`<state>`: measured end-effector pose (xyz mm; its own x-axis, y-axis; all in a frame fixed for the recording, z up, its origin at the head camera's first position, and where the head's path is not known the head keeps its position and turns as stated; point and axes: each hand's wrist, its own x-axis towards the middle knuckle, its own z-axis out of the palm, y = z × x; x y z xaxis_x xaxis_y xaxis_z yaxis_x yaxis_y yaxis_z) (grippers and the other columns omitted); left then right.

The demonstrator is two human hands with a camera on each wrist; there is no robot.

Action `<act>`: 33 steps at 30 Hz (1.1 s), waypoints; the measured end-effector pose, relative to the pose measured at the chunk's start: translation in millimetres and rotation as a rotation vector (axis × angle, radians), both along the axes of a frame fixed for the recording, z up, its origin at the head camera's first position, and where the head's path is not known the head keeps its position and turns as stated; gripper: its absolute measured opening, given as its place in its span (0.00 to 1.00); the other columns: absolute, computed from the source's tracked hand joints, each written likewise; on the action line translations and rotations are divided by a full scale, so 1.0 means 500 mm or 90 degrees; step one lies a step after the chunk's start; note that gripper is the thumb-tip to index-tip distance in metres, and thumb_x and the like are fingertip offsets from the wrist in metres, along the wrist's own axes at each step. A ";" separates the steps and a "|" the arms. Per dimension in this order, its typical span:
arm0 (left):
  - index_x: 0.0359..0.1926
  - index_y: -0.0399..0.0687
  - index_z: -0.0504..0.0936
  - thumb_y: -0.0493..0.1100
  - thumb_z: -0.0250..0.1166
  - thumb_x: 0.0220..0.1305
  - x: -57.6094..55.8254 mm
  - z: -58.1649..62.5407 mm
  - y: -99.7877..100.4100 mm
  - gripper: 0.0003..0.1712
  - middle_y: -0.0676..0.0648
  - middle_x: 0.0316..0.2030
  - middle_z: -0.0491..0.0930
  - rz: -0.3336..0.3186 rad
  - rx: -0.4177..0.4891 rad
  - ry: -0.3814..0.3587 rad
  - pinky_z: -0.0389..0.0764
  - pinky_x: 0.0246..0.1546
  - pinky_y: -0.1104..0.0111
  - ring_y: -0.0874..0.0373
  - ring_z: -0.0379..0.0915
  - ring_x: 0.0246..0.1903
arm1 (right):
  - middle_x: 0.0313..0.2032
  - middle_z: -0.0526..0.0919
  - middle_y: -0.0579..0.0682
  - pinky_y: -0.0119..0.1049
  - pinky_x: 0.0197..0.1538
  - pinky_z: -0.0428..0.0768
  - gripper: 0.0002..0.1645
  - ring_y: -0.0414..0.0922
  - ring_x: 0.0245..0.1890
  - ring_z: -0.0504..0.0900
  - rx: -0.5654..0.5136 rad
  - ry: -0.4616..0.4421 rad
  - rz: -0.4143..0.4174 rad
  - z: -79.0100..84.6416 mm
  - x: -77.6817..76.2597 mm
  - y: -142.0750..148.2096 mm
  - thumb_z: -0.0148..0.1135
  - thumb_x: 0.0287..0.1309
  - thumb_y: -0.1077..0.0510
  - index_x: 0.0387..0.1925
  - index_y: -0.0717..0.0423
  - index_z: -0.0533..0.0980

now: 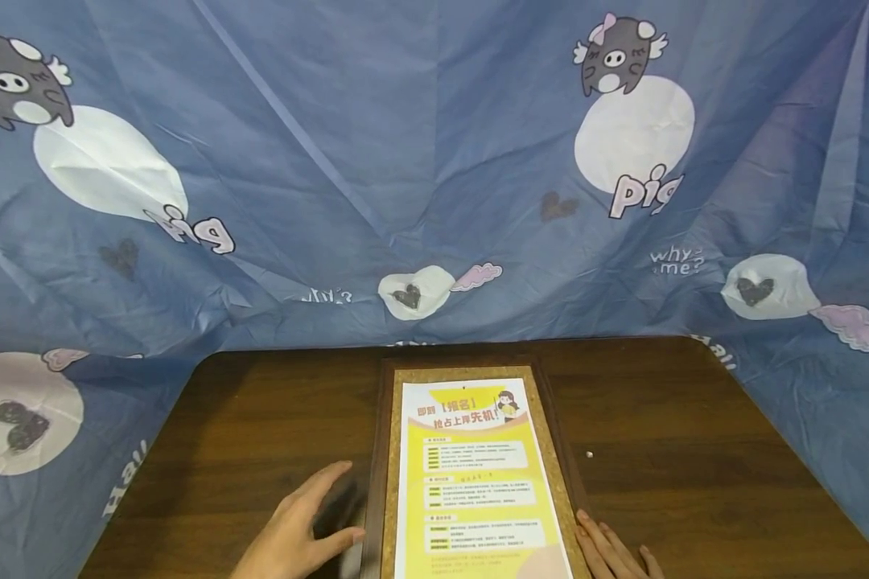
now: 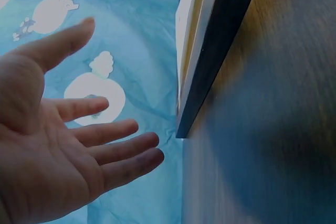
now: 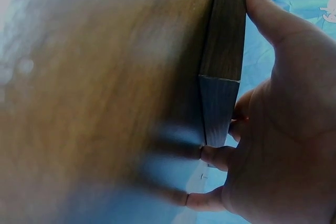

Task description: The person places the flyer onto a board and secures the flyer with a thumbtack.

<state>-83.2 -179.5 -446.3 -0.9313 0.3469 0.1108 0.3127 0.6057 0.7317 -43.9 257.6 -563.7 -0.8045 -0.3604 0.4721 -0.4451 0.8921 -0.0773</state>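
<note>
A cork board (image 1: 560, 474) with a dark wooden frame lies on the brown table, a yellow and white printed poster (image 1: 478, 474) on it. A small dark pin (image 1: 464, 388) shows at the poster's top edge. My left hand (image 1: 300, 523) is spread beside the frame's left side, apart from it and holding nothing; its palm and all its fingers show in the left wrist view. At the frame's right side, my right hand (image 1: 611, 551) touches the edge with extended fingers. In the right wrist view, its thumb meets the frame (image 3: 223, 35) and its other fingers reach past the mitred corner.
The dark wooden table (image 1: 666, 418) extends on both sides of the board, with rounded far corners. A small pale object (image 1: 590, 454) lies right of the frame. Behind the table hangs a blue cloth (image 1: 376, 161) with pig and heart prints.
</note>
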 end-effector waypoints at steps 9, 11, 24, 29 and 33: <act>0.72 0.36 0.60 0.61 0.76 0.51 0.011 -0.017 0.001 0.58 0.28 0.70 0.55 -0.052 -0.066 -0.021 0.74 0.43 0.34 0.24 0.58 0.63 | 0.74 0.53 0.27 0.68 0.37 0.75 0.42 0.46 0.46 0.83 0.001 0.007 0.002 -0.004 0.001 0.001 0.67 0.47 0.30 0.54 0.56 0.80; 0.71 0.34 0.60 0.62 0.77 0.49 0.011 -0.027 0.001 0.59 0.26 0.69 0.56 -0.072 -0.084 0.016 0.74 0.40 0.33 0.22 0.58 0.61 | 0.74 0.52 0.27 0.68 0.37 0.75 0.42 0.46 0.46 0.83 0.000 0.005 0.002 -0.004 0.001 0.000 0.67 0.47 0.30 0.54 0.56 0.80; 0.73 0.35 0.54 0.70 0.76 0.42 0.005 -0.076 -0.016 0.69 0.20 0.68 0.51 -0.152 -0.144 0.036 0.68 0.37 0.26 0.12 0.54 0.57 | 0.74 0.55 0.30 0.68 0.36 0.75 0.44 0.47 0.46 0.84 0.002 0.003 0.007 0.001 0.001 0.002 0.66 0.46 0.27 0.54 0.57 0.80; 0.73 0.37 0.52 0.72 0.69 0.52 0.007 -0.092 -0.014 0.63 0.20 0.69 0.49 -0.171 -0.158 0.018 0.67 0.35 0.24 0.11 0.55 0.55 | 0.74 0.56 0.30 0.69 0.36 0.75 0.45 0.47 0.46 0.84 0.002 0.000 0.008 0.001 0.000 0.003 0.67 0.46 0.27 0.54 0.57 0.80; 0.74 0.37 0.53 0.72 0.65 0.56 0.010 -0.097 -0.007 0.60 0.22 0.70 0.48 -0.166 -0.167 -0.007 0.64 0.36 0.22 0.12 0.56 0.56 | 0.73 0.57 0.31 0.69 0.36 0.75 0.45 0.46 0.46 0.83 0.002 0.006 0.010 -0.001 0.001 0.004 0.67 0.46 0.27 0.54 0.57 0.79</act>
